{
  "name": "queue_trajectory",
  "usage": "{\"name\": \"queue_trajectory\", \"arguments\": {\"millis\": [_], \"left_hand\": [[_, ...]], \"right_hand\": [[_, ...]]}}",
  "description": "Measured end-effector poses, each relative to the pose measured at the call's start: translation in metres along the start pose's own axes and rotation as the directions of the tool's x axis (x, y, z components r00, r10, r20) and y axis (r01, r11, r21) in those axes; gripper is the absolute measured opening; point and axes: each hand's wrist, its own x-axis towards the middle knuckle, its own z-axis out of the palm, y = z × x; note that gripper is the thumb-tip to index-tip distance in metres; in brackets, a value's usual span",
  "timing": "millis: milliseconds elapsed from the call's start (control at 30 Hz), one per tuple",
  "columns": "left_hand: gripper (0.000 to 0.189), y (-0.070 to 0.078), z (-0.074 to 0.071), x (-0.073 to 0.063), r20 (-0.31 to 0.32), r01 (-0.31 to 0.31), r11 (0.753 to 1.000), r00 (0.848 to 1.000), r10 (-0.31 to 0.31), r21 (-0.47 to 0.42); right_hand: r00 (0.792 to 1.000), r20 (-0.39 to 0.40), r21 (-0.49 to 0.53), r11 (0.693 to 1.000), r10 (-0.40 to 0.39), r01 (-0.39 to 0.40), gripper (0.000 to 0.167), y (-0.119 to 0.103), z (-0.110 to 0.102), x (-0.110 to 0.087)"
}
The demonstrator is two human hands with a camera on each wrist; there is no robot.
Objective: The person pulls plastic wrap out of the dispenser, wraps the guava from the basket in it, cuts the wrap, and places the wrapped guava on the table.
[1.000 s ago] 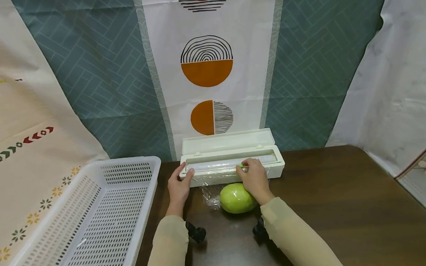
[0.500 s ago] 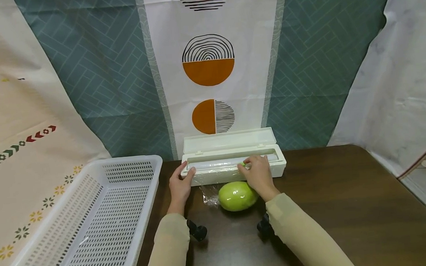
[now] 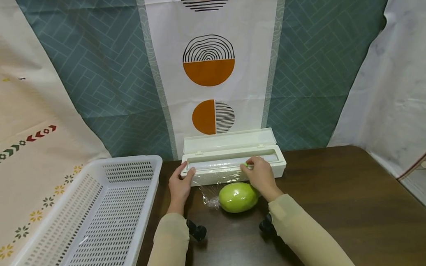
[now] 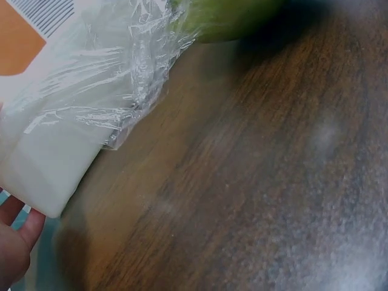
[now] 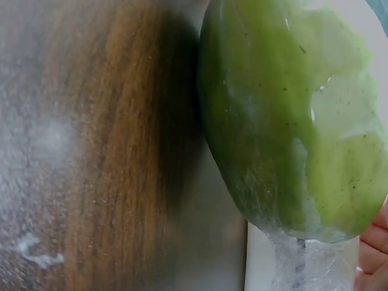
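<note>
A white cling film dispenser (image 3: 219, 175) stands at the back of the table, lid raised, with a film roll (image 3: 215, 164) inside. My left hand (image 3: 179, 187) grips its left end, thumb on the front and fingers behind. With thumb and fingers, my right hand (image 3: 261, 179) pinches a small green slide cutter (image 3: 244, 164) on the front rail, right of the middle. Clear film (image 4: 115, 85) hangs over the dispenser's front and runs to a green mango (image 3: 238, 197). The mango lies before the dispenser; glossy film clings to its skin in the right wrist view, bunched at one end.
A large white perforated basket (image 3: 131, 237) stands on the left. The dark wooden table (image 3: 333, 207) extends to the right, and a patterned cloth (image 3: 120, 73) hangs behind the dispenser.
My right hand and the slide cutter have shifted slightly to the right along the rail. The left hand keeps its grip on the dispenser's left end.
</note>
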Motion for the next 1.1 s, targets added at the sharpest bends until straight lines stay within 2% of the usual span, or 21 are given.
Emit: {"name": "queue_trajectory", "arguments": {"millis": [267,500,667,867,1100], "left_hand": [[0.044,0.0003,-0.0030,-0.0014,0.026,-0.011,0.999,1.000,0.010,0.048],[0.041,0.0003,-0.0038,-0.0024,0.031,-0.027,0.999,0.999,0.026,0.045],[0.042,0.0001,-0.0032,-0.0034,0.054,-0.020,0.998,0.998,0.017,0.052],[0.042,0.0009,-0.0035,-0.0050,0.048,-0.014,0.999,0.999,0.013,0.032],[0.043,0.0002,-0.0035,-0.0030,0.053,-0.004,0.999,0.999,0.003,0.033]], "right_hand": [[1.000,-0.015,-0.002,1.000,-0.023,0.023,0.032,0.0014,0.0021,-0.0012],[0.999,-0.008,0.011,0.999,-0.031,0.032,0.032,0.0003,0.0005,-0.0020],[1.000,-0.002,0.006,1.000,-0.028,0.028,0.032,0.0012,-0.0006,-0.0025],[1.000,0.007,0.011,1.000,-0.020,0.020,0.033,0.0024,0.0001,-0.0028],[0.999,-0.032,0.024,0.999,-0.035,0.035,0.030,0.0042,0.0016,-0.0009]]}}
